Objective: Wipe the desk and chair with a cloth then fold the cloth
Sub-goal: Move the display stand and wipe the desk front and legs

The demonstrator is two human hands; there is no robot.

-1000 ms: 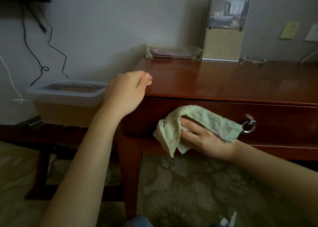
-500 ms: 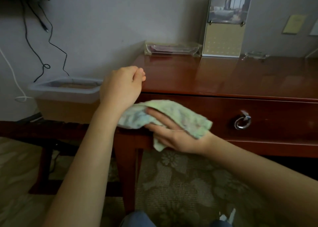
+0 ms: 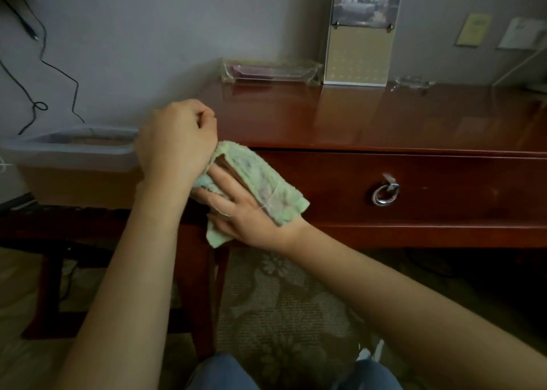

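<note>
A pale green cloth (image 3: 266, 182) is wrapped over my right hand (image 3: 236, 209), which presses it against the left end of the drawer front of the red-brown wooden desk (image 3: 384, 117). The visible fingers lie fairly straight and point up and left; the thumb is hidden under the cloth. My left hand (image 3: 174, 141) is curled into a fist at the desk's front left corner, just above the cloth, and holds nothing. No chair is in view.
A ring handle (image 3: 384, 193) hangs on the drawer. At the back of the desk stand a clear tray (image 3: 272, 71), a calendar stand (image 3: 359, 49) and a glass ashtray (image 3: 413, 83). A plastic bin (image 3: 74, 150) sits on a low bench (image 3: 59, 221) to the left.
My right hand has slid the cloth left along the drawer front, from near the ring handle to the desk's left corner. My left hand has stayed at the corner and closed tighter.
</note>
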